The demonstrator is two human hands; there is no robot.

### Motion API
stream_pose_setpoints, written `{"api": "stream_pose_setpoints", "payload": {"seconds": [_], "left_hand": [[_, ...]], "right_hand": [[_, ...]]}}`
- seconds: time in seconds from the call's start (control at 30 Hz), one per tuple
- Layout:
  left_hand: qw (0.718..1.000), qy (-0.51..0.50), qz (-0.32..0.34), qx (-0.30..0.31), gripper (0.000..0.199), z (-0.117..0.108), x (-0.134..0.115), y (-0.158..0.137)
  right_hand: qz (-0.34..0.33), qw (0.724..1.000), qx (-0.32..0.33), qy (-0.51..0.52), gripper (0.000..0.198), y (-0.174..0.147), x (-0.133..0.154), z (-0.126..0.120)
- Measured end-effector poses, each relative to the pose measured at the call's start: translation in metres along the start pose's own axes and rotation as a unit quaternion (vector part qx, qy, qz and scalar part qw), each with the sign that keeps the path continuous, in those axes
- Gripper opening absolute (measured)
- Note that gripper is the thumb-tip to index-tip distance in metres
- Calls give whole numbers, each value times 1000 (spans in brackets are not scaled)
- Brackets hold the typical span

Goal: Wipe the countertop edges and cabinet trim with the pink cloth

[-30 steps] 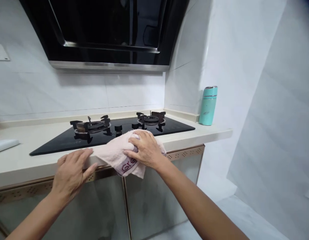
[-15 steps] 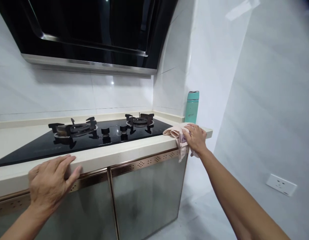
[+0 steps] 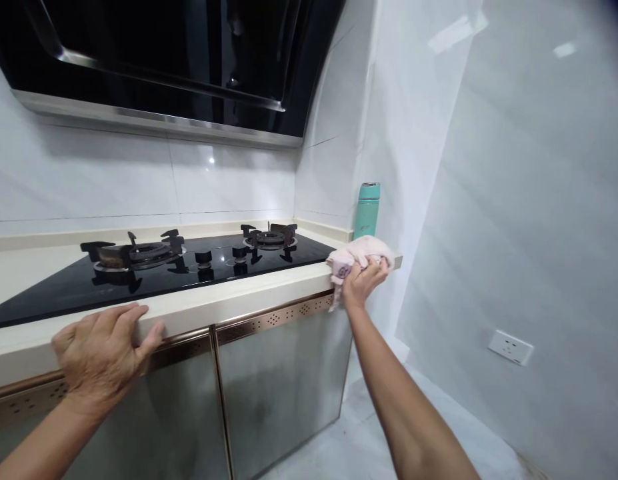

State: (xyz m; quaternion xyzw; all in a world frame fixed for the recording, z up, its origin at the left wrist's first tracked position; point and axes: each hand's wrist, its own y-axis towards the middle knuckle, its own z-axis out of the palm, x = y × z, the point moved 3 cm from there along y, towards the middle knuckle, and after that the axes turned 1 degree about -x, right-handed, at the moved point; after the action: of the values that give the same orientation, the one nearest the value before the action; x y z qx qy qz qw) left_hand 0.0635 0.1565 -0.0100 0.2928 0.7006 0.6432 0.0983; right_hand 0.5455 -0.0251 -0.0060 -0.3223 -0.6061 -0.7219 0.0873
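Fingers of the left hand (image 3: 101,353) are spread flat over the front edge of the countertop (image 3: 239,303), bracing; further out, the right hand (image 3: 361,280) is clamped on the pink cloth (image 3: 359,253), bunched at the counter's right end beside the black hob (image 3: 153,273). An edge wipe is judged under way; firm pressure along the lip seems called for, clear of the teal bottle (image 3: 367,210) behind.

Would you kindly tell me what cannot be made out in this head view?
- Pink cloth: printed lettering too small, partly under the right hand.
- Teal bottle: base hidden behind the cloth.
- Range hood: top cut off by the frame edge.
- Left hand: palm hidden against the countertop edge.
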Motion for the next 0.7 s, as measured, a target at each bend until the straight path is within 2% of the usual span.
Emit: {"api": "stream_pose_setpoints", "payload": {"seconds": [0.1, 0.2, 0.23, 0.3, 0.33, 0.4, 0.47, 0.53, 0.63, 0.67, 0.7], "left_hand": [[1000, -7, 7, 15, 37, -2, -2, 1], [1000, -20, 8, 21, 37, -5, -2, 1], [999, -23, 8, 27, 38, -6, -2, 1], [999, -29, 8, 42, 38, -7, -1, 0], [998, -36, 7, 53, 38, -7, 0, 0], [995, -65, 2, 70, 38, -8, 2, -1], [992, -97, -5, 75, 37, -9, 4, -1], [991, -109, -7, 84, 38, -11, 4, -1], [993, -76, 0, 87, 39, -13, 3, 1], [995, -66, 2, 78, 39, -14, 3, 2], [996, -61, 4, 69, 39, -15, 3, 2]], "right_hand": [[0, 999, -20, 48, 42, -60, 54, 0], [-19, 990, 6, 138, 42, -141, 119, -1], [-21, 987, 32, 158, 43, -169, 139, 0], [-48, 977, 154, 142, 39, -223, 176, 3], [-88, 964, 219, 119, 35, -247, 192, 5], [-208, 921, 314, 102, 25, -281, 215, 6], [-333, 869, 343, 129, 17, -297, 225, 4], [-416, 827, 343, 159, 14, -293, 222, 4], [-495, 778, 341, 183, 11, -268, 198, 5], [-511, 767, 338, 191, 10, -258, 186, 5], [-514, 766, 334, 193, 9, -246, 173, 3]]}}
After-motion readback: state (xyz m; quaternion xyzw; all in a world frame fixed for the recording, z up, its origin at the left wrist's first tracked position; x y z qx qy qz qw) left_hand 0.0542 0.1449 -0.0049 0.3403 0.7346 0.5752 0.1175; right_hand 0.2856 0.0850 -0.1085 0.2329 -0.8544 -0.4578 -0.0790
